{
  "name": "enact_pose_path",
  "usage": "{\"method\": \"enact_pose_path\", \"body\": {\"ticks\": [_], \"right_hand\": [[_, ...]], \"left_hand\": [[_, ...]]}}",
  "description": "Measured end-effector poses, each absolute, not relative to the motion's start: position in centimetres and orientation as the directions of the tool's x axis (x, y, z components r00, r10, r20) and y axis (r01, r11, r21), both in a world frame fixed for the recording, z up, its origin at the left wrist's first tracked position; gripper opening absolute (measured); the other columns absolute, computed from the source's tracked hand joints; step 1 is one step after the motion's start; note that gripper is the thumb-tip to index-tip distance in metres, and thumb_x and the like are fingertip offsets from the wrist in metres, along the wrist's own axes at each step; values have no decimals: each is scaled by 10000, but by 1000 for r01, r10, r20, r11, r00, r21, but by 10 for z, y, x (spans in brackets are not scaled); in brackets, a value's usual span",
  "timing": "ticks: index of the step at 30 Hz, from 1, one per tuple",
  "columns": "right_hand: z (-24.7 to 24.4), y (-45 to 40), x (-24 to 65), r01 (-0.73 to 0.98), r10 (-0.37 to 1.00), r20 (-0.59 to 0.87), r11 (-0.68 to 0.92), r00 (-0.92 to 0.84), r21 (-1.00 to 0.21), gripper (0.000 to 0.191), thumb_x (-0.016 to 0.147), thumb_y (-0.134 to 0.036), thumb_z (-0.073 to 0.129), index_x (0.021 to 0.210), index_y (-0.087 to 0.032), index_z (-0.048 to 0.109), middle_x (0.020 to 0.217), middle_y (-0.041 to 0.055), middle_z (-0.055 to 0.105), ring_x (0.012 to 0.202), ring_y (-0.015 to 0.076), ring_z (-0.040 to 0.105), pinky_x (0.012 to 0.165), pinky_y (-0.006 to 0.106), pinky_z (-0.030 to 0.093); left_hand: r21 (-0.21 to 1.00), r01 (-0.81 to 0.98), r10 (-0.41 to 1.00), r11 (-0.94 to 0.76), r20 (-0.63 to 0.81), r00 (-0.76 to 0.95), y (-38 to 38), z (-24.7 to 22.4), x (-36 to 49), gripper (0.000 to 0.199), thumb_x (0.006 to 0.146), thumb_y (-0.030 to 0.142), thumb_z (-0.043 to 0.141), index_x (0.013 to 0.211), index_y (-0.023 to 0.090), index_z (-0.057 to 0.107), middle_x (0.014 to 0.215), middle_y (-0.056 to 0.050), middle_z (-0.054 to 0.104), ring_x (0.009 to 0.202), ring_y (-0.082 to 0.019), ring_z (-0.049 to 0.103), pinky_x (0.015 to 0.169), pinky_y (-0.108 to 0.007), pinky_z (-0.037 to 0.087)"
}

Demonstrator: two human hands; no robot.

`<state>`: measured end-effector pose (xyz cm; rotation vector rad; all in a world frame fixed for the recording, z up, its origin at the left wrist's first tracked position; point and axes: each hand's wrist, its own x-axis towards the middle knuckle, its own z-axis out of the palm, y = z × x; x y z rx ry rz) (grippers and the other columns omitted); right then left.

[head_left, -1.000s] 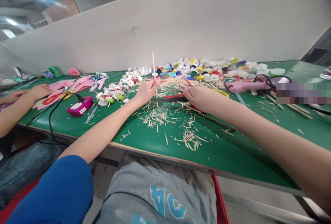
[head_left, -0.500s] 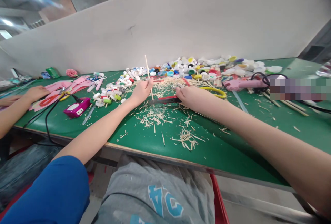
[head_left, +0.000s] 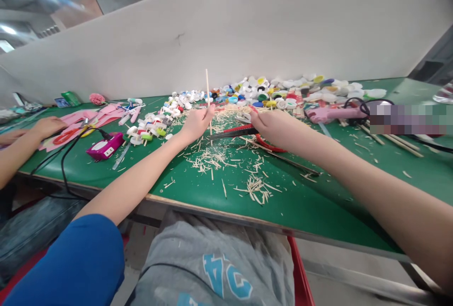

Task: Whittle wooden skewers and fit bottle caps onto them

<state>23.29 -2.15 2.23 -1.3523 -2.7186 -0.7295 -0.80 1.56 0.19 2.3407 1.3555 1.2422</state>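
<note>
A thin wooden stick (head_left: 207,84) stands nearly upright, gripped in my left hand (head_left: 198,123). My right hand (head_left: 271,126) is closed on a dark-bladed tool with red edges (head_left: 233,131), whose blade reaches left to the lower part of the stick, just below my left fingers. Whether the tool is a knife or scissors is unclear. Wood shavings (head_left: 257,189) lie scattered on the green table (head_left: 198,196) under both hands. Beneath my right hand sit a red handle loop (head_left: 271,145) and a long dark metal piece (head_left: 295,163).
Piled bottle caps (head_left: 262,91) line the back by the pale partition (head_left: 247,28). Left are capped stick pieces (head_left: 146,131), a magenta box (head_left: 105,146) with cables, and another person's hand (head_left: 49,127) on pink sheets. Right are a pink glue gun (head_left: 323,113) and sticks (head_left: 399,145).
My right hand has shifted right with the tool, uncovering the red loop and dark metal piece; the yellow loop beside it no longer shows. The stick now stands straighter and slightly farther right.
</note>
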Motion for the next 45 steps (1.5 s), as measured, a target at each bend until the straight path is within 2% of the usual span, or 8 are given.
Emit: {"method": "enact_pose_path", "body": {"ticks": [6, 15, 25, 32, 36, 40, 45], "right_hand": [[17, -30, 221, 788, 800, 144, 512, -582, 341, 497, 874, -111, 290, 1339, -61, 458, 926, 165, 600, 710, 162, 515, 607, 274, 335], [20, -31, 226, 813, 810, 191, 478, -555, 332, 487, 915, -155, 244, 1350, -47, 434, 899, 180, 590, 740, 168, 509, 596, 251, 307], [14, -30, 221, 800, 810, 138, 510, -571, 317, 493, 899, -161, 237, 1327, -71, 465, 911, 168, 596, 697, 149, 513, 563, 257, 328], [21, -30, 227, 815, 820, 179, 465, -544, 346, 493, 900, -166, 237, 1344, -64, 424, 903, 165, 590, 676, 142, 490, 552, 257, 276], [20, -30, 224, 803, 823, 108, 502, -558, 322, 468, 908, -177, 261, 1316, -53, 455, 938, 168, 597, 690, 146, 508, 565, 261, 293], [19, -26, 223, 799, 823, 71, 523, -564, 296, 434, 924, -211, 299, 1278, -58, 497, 908, 152, 601, 663, 136, 504, 571, 252, 310], [12, -19, 227, 792, 812, 74, 539, -579, 286, 460, 931, -212, 236, 1252, -51, 523, 793, 127, 581, 576, 121, 449, 529, 253, 293]], "left_hand": [[532, 631, 794, -565, 559, 239, 11, 4, -5, 622, 916, 609, 263, 475, 186, 378, 410, 20, 372, 420, -76, 349, 493, -269, 269], [530, 632, 794, -565, 558, 242, 14, 3, -6, 624, 918, 605, 252, 477, 186, 389, 410, 13, 389, 435, -83, 363, 502, -270, 272], [554, 628, 810, -547, 539, 230, 12, 4, -5, 612, 921, 587, 278, 473, 182, 378, 425, 15, 399, 440, -77, 381, 510, -266, 284], [534, 633, 797, -560, 556, 236, 14, 3, -6, 609, 923, 585, 271, 481, 183, 386, 429, 14, 394, 442, -80, 368, 509, -268, 277], [546, 622, 799, -561, 553, 235, 13, 3, -6, 613, 916, 602, 269, 481, 185, 383, 430, 13, 396, 440, -81, 368, 498, -264, 277], [545, 621, 799, -563, 550, 243, 12, 3, -5, 615, 916, 602, 266, 481, 183, 383, 430, 13, 394, 437, -78, 365, 498, -263, 279], [533, 624, 794, -572, 549, 259, 10, 6, -5, 623, 914, 612, 253, 476, 184, 370, 423, 14, 387, 433, -77, 370, 501, -268, 279]]}}
